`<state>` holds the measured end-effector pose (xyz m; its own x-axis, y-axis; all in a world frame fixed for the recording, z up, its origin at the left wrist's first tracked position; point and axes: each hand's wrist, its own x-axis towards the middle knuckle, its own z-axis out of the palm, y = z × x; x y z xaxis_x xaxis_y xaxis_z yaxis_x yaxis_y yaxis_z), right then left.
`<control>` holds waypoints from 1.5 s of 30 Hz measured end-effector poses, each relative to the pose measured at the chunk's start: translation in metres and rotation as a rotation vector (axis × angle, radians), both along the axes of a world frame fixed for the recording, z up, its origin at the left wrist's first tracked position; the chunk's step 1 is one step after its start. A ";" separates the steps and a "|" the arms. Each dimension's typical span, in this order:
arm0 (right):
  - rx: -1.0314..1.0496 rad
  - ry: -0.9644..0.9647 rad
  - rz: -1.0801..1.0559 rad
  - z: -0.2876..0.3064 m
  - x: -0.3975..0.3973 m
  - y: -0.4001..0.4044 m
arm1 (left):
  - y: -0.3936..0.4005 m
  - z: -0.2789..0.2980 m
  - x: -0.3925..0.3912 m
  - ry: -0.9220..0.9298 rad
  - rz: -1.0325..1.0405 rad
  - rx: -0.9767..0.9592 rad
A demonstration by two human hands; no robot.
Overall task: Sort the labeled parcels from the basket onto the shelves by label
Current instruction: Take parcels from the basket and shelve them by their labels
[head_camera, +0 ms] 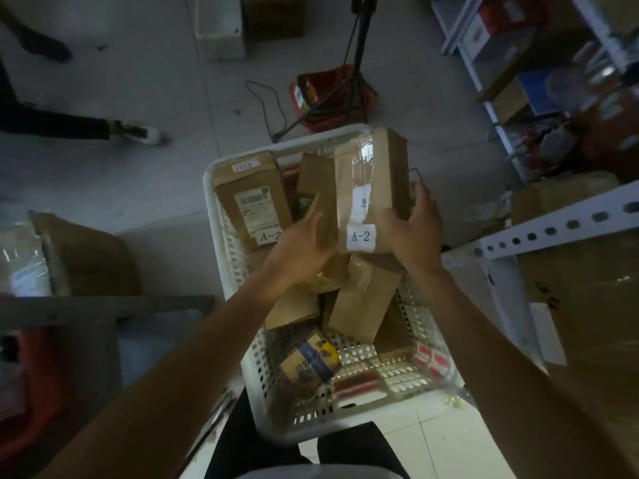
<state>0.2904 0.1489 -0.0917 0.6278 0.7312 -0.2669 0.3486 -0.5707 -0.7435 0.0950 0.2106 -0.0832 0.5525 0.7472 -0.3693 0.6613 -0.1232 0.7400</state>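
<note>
A white perforated basket (pixel 266 385) full of brown cardboard parcels stands on the floor below me. Above it I hold a taped brown parcel (pixel 366 174) with a white "A-2" label at its near end. My right hand (pixel 415 233) grips its right side, fingers curled round the edge. My left hand (pixel 301 247) holds its left side. A second parcel labelled "A-2" (pixel 249 198) lies in the basket's far left. A small box with blue and yellow print (pixel 311 363) lies near the front.
White metal shelving (pixel 553 226) with boxes stands at the right, more shelves (pixel 501 63) at the far right. A black tripod stand (pixel 359 63) and a red basket (pixel 332 98) sit beyond the basket. Another person's legs (pixel 69 127) are at the far left. Cardboard boxes (pixel 90 254) lie left.
</note>
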 end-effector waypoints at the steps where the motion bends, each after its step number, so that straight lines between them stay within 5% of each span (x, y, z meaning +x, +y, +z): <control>1: 0.070 0.108 -0.025 0.006 -0.005 -0.008 | -0.005 0.004 -0.007 -0.061 0.076 -0.040; 6: 0.075 0.474 -0.073 0.012 -0.040 -0.054 | -0.047 0.017 -0.037 -0.443 0.406 -0.481; 11: 0.058 0.634 0.122 0.017 -0.062 -0.106 | -0.097 0.025 -0.059 -0.592 0.519 -0.507; 16: 0.178 0.687 0.086 0.034 -0.084 -0.151 | -0.134 0.037 -0.073 -0.729 0.525 -0.516; 25: 0.291 0.418 -0.067 0.055 -0.137 -0.231 | -0.180 0.042 -0.105 -0.536 0.274 -0.381; 45: 0.418 0.440 -0.470 0.053 -0.211 -0.444 | -0.320 0.044 -0.117 -0.263 -0.207 -0.404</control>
<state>0.0796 -0.2956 -0.0390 0.7975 0.5088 -0.3241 -0.2390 -0.2269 -0.9442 -0.0221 -0.1092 -0.0394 0.7862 0.4397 -0.4342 0.4385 0.0980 0.8934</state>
